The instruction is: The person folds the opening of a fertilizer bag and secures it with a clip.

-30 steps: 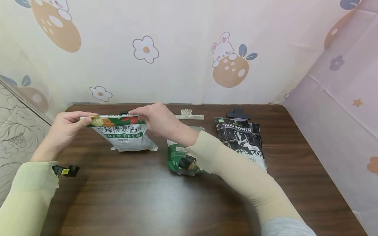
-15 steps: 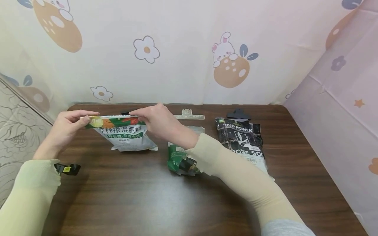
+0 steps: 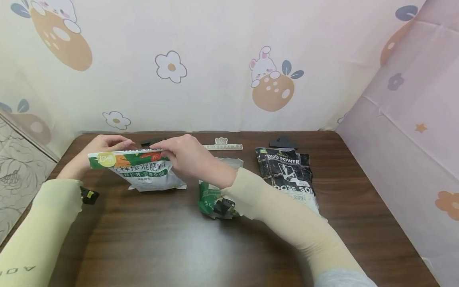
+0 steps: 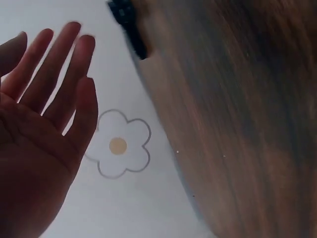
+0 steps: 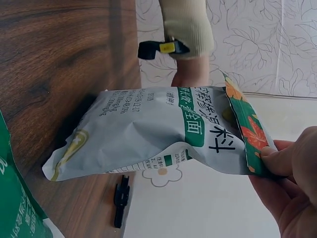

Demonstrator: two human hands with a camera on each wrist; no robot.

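A white and green fertilizer bag [image 3: 148, 181] stands on the table at the left, its top folded over into a coloured band. My right hand [image 3: 190, 159] pinches the right end of that fold; in the right wrist view the thumb of the right hand [image 5: 294, 176] presses on the band. My left hand [image 3: 95, 150] is behind the bag's left end, partly hidden by it. In the left wrist view the left hand [image 4: 44, 114] has spread, straight fingers and holds nothing. Behind the bag lies a black clip [image 3: 151, 141], near the fingers of both hands.
A green bag [image 3: 209, 199] lies mid-table, partly under my right forearm. Farther right is a black "BUD POWER" bag [image 3: 287, 169], with a black clip [image 3: 284, 142] behind it. A pale clip [image 3: 223, 146] with a ruler edge lies at the back. A patterned curtain [image 3: 215, 91] borders the table.
My left hand has let go of the fold's left end and moved behind the bag, towards the black clip. The right hand keeps its pinch. The head view has shifted slightly.
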